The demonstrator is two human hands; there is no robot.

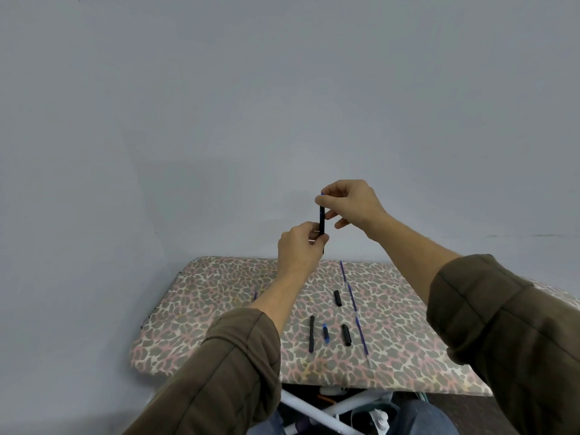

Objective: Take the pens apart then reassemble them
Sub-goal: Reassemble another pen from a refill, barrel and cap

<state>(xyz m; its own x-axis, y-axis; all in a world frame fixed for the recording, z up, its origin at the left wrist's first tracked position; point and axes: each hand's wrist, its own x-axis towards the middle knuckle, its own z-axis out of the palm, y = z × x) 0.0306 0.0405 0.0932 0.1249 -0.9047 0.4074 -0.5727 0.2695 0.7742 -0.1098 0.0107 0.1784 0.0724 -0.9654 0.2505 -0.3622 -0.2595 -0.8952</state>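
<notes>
Pen (322, 219) held upright in mid-air above a leopard-print ironing board (219, 309), w/ the left hand (298, 246) gripping its lower end, fingers curled round it, & the right hand (351, 202) pinching the blue-tipped top btwn thumb and forefinger. On the board below, approx. centre: a black barrel (311, 333), a small blue piece (326, 333) just beside it, a near cap (346, 335) and a far cap (337, 297), both black, plus a long blue refill (357, 318) lying lengthwise at right & a second refill (342, 270) farther back. Brown sleeves (238, 356) cover both forearms; a plain grey wall (219, 105) stands behind.
</notes>
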